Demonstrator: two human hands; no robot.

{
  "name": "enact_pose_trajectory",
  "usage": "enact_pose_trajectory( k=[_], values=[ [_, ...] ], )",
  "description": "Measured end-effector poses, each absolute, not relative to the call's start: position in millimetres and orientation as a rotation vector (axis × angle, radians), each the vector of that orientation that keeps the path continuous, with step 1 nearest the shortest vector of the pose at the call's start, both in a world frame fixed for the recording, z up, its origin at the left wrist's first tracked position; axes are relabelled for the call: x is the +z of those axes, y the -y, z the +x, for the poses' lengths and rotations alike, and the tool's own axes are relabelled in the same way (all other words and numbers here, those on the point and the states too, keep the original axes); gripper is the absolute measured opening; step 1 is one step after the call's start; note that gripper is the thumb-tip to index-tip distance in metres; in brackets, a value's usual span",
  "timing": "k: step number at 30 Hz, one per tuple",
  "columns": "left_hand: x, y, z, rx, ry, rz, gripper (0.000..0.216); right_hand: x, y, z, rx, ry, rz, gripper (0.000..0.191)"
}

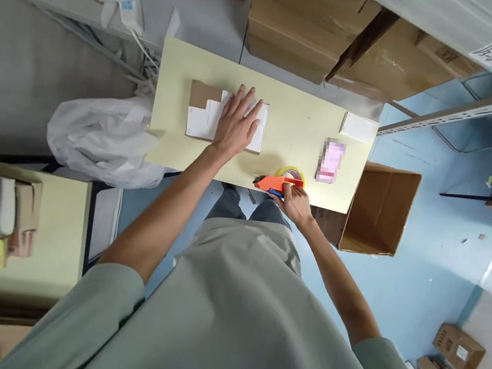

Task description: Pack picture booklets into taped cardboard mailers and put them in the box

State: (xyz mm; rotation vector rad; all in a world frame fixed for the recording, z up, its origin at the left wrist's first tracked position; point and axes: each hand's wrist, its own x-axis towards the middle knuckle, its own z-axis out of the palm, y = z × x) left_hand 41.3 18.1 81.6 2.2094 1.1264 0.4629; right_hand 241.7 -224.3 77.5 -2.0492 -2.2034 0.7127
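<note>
My left hand (pixel 237 119) lies flat, fingers spread, on a white and brown cardboard piece (pixel 200 120) on the pale yellow table (pixel 292 115). It covers part of the cardboard's right half. Near the table's front edge, my right hand (pixel 296 202) is wrapped round an orange tape dispenser (pixel 273 183) with a roll of yellowish tape on it. The dispenser is to the right of the cardboard and apart from it. Farther right on the table are a blurred pink item (pixel 330 161) and a small stack of white cards or paper (pixel 358 127).
An open cardboard box (pixel 380 209) stands beyond the table's right end. White plastic bags (pixel 106 137) bulge at the left end. Large cartons (pixel 295 26) line the back, and a metal shelf (pixel 466 115) juts in at the upper right. Another table (pixel 61 226) with packages is at the left.
</note>
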Motion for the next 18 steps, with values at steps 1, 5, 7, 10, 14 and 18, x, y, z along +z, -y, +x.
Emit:
enact_pose_trajectory(
  k=[1,5,7,10,14,18],
  values=[
    [79,-19,45,0.442,-1.119,2.222,0.07,74,220,245,0.705,2.242,-2.029,0.063],
    [67,-19,51,0.41,-1.118,2.272,0.071,58,200,258,0.658,2.342,-1.941,0.066],
    [64,-19,51,0.424,-1.13,2.299,0.07,50,190,263,0.626,2.354,-1.911,0.068],
    [61,-19,50,0.459,-1.137,2.331,0.069,40,177,268,0.593,2.341,-1.883,0.071],
    [59,-20,50,0.506,-1.123,2.347,0.068,32,164,272,0.565,2.302,-1.859,0.072],
    [57,-21,50,0.54,-1.107,2.343,0.067,29,155,275,0.497,2.357,-1.875,0.07]
  ],
)
